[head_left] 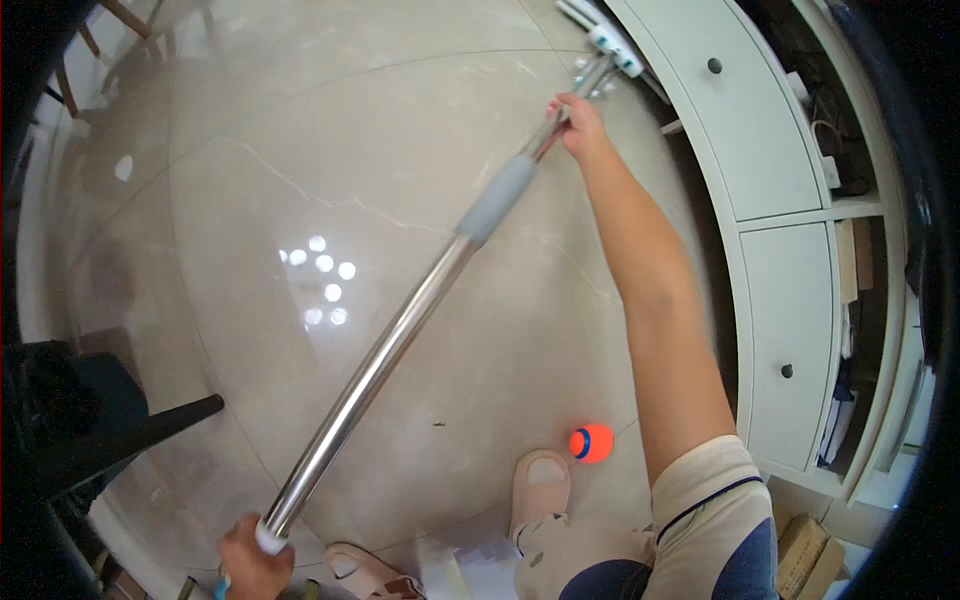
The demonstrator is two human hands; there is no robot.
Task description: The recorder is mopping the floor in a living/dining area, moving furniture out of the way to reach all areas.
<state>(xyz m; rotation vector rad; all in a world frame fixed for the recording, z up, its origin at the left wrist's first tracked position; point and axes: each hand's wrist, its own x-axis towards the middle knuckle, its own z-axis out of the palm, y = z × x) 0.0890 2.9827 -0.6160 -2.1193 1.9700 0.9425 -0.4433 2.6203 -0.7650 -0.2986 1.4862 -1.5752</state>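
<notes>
A mop with a shiny metal pole (375,365) runs diagonally across the view, from lower left to upper right. My left hand (255,568) is closed round the white cap at the pole's near end. With my arm stretched out, my right hand (582,128) grips the thinner part of the pole, beyond the grey sleeve (497,198) and close to the head. The white and teal mop head (613,48) is at the foot of the white cabinet, slightly blurred; whether it touches the floor I cannot tell.
A white drawer cabinet (790,300) with dark knobs lines the right side. An orange and blue ball (595,443) lies on the glossy tile floor (330,180) near my slippered foot (541,490). At left juts a dark furniture leg (150,435); wooden legs (66,90) stand far left.
</notes>
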